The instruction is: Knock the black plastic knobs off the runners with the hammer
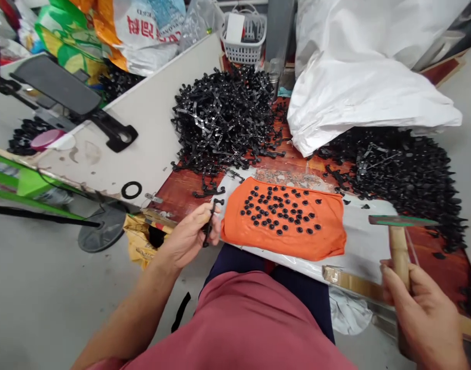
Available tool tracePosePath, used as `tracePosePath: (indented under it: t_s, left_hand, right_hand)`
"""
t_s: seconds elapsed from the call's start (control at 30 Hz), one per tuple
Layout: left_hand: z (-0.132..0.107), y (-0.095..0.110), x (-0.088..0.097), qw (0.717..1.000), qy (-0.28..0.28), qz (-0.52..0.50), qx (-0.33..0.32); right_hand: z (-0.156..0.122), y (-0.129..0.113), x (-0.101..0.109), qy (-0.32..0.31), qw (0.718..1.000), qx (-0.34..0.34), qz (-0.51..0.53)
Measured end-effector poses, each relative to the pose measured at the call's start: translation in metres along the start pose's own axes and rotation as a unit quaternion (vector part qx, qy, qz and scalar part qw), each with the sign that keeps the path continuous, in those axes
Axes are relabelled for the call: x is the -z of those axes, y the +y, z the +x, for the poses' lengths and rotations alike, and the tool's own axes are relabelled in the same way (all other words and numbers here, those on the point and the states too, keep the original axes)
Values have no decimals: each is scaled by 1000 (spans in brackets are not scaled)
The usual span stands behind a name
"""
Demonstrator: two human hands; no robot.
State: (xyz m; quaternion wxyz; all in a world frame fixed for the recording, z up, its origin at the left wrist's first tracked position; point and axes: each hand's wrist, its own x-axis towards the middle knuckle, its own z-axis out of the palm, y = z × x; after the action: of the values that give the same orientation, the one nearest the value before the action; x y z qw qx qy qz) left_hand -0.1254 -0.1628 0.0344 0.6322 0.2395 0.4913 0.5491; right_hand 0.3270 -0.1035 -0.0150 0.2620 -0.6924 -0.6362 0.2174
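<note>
My left hand (191, 234) is closed around a thin black plastic strip (211, 220), held upright just left of an orange cloth (285, 241). Several small black round caps (281, 209) lie scattered on that cloth. My right hand (420, 308) grips the wooden handle of a hammer (399, 241), whose green head points left above the table's right front. A big heap of black plastic parts (223, 118) lies behind the cloth, and another heap (408, 174) lies to the right.
A white sack (366, 97) rests between the two heaps. A white board (150, 133) carries a black ring (131, 189) and a black bracket (114, 133). A white basket (245, 38) and coloured bags (104, 31) stand at the back. The reddish table (181, 190) edge is at my knees.
</note>
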Motion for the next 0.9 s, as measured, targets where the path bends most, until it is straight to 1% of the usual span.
tracePosePath:
  t_s: [0.03,0.07,0.1,0.13,0.17,0.23,0.3,0.33,0.4,0.47,0.5,0.53,0.57,0.6,0.63,0.67,0.7,0.73,0.77,0.8,0.83,0.87,0.9]
  left_hand:
    - [0,-3,-4,1000,-3,-7,7]
    - [1,-6,-9,1000,-4,-18,6]
    - [2,-9,-15,999,-1,-34,1]
    - [4,-12,-23,999,5,-52,-4]
    - [5,-15,-31,997,12,-71,-6]
    - [7,-21,-49,994,23,-107,-3]
    - [7,-27,-64,991,28,-128,-3]
    - [7,-30,-70,991,32,-132,-8]
    - [5,-38,-77,991,35,-128,-20]
    - [2,-46,-74,995,31,-89,-26]
    - [0,-49,-70,997,38,-45,-39]
    - [-3,-52,-63,995,64,18,-68]
    - [-7,-53,-57,982,110,99,-119]
    - [-12,-53,-50,948,164,194,-192]
    - [-17,-52,-45,892,205,294,-276]
    - [-23,-50,-42,821,218,391,-354]
    - [-28,-48,-40,750,198,479,-411]
    - [-32,-47,-41,691,149,550,-445]
    - [-35,-46,-44,649,88,602,-456]
    - [-38,-46,-47,626,30,636,-450]
    - [-39,-46,-50,620,-13,654,-434]
    - [-38,-47,-52,628,-38,660,-410]
    - [-37,-48,-52,648,-51,658,-380]
  right_hand:
    - [-6,-15,-7,-15,997,-21,70]
    - [-11,-33,-15,-49,990,-35,126]
    - [-15,-52,-23,-66,982,-39,170]
    - [-19,-73,-32,-103,973,-37,205]
    - [-22,-93,-41,-148,961,-24,231]
    - [-25,-130,-59,-227,935,34,269]
    - [-26,-156,-76,-271,914,106,282]
    - [-26,-165,-83,-277,909,136,282]
    - [-27,-174,-93,-285,901,160,286]
    - [-28,-174,-97,-274,905,149,290]
    - [-29,-172,-97,-268,908,132,293]
    - [-30,-170,-97,-265,911,110,297]
    - [-30,-168,-95,-267,911,87,303]
    - [-30,-166,-93,-273,908,65,312]
    - [-30,-165,-91,-285,902,48,322]
    - [-31,-165,-90,-300,894,39,331]
    - [-32,-165,-89,-315,886,37,338]
    - [-34,-167,-88,-329,879,39,344]
    - [-36,-169,-88,-340,872,41,350]
    - [-38,-171,-89,-347,867,44,355]
    - [-40,-173,-90,-352,863,47,359]
    - [-42,-174,-91,-352,861,50,363]
    - [-42,-174,-91,-352,860,55,365]
